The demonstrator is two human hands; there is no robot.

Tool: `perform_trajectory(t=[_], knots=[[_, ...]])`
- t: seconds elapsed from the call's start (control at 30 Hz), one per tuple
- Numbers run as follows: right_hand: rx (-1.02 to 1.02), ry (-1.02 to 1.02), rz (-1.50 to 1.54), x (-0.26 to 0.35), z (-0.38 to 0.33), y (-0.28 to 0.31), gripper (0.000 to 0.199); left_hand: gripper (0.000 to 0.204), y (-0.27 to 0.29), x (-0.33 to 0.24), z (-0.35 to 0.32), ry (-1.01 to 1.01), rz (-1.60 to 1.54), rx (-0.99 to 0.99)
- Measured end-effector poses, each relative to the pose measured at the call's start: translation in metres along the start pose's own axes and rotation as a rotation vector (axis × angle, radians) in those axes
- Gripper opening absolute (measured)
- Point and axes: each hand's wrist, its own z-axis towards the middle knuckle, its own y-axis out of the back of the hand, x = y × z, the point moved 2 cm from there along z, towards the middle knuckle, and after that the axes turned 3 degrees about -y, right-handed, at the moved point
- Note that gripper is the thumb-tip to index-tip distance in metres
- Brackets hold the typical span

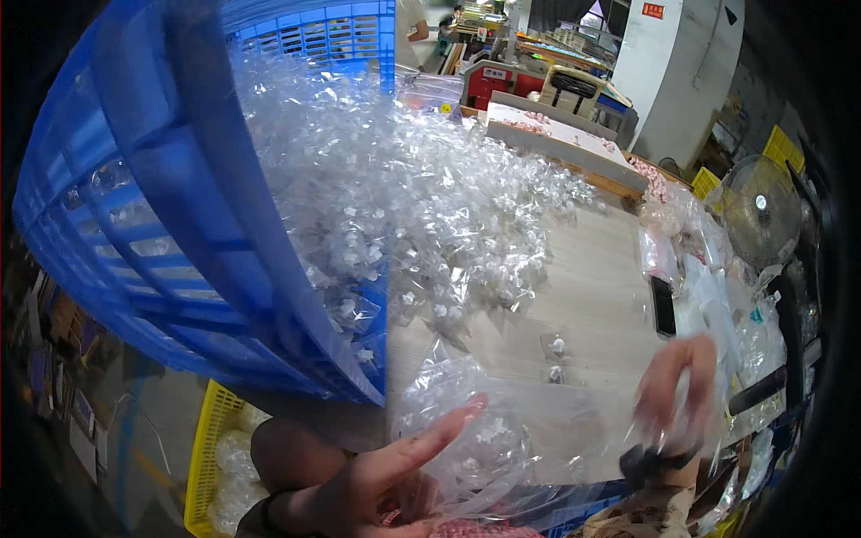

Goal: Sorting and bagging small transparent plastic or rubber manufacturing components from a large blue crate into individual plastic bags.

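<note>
My left hand (381, 475) is at the lower middle, its index finger stretched along a clear plastic bag (502, 471) and its other fingers curled at the bag's near side. Small clear packets with white pieces show inside this bag. My right hand (674, 394), with a dark band at the wrist, is raised over the table's right side, blurred by motion. Whether anything is between its fingers cannot be made out. Two small clear packets (556, 359) lie on the tabletop (583, 287) between the hands. Beyond them spreads a large heap of similar packets (430, 215).
A tipped blue crate (206, 206) stands at the left, with packets spilling from it. At the right are a black phone (663, 307), loose plastic bags (717, 305) and a fan (762, 211). A white tray (560, 134) with pink pieces lies behind; a yellow basket (208, 448) sits lower left.
</note>
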Motion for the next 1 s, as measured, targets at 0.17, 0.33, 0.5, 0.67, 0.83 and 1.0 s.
perform_trajectory(t=[0.17, 0.33, 0.5, 0.67, 0.83, 1.0], knots=[[0.476, -0.335, -1.002, -0.032, 0.063, -0.064, 0.042, 0.087, 0.003, -0.024, 0.015, 0.535, -0.006, 0.033], [-0.111, -0.309, -0.325, -0.036, 0.066, 0.031, 0.022, 0.088, 0.004, -0.029, 0.014, 0.327, 0.115, -0.157], [-0.312, -0.401, -1.298, -0.122, 0.055, 0.192, 0.041, 0.091, 0.001, -0.039, 0.017, 0.217, 0.217, -0.054], [-0.142, -1.137, -1.491, -0.206, -0.028, 0.270, 0.071, 0.091, 0.008, -0.019, 0.004, 0.120, 0.248, -0.091], [-0.167, -1.255, -1.407, -0.165, -0.068, 0.220, 0.068, 0.091, 0.010, -0.016, -0.004, 0.121, 0.184, -0.087], [-0.807, -0.877, -0.954, -0.103, -0.154, 0.206, 0.059, 0.087, 0.012, 0.001, -0.004, 0.002, 0.024, -0.083]])
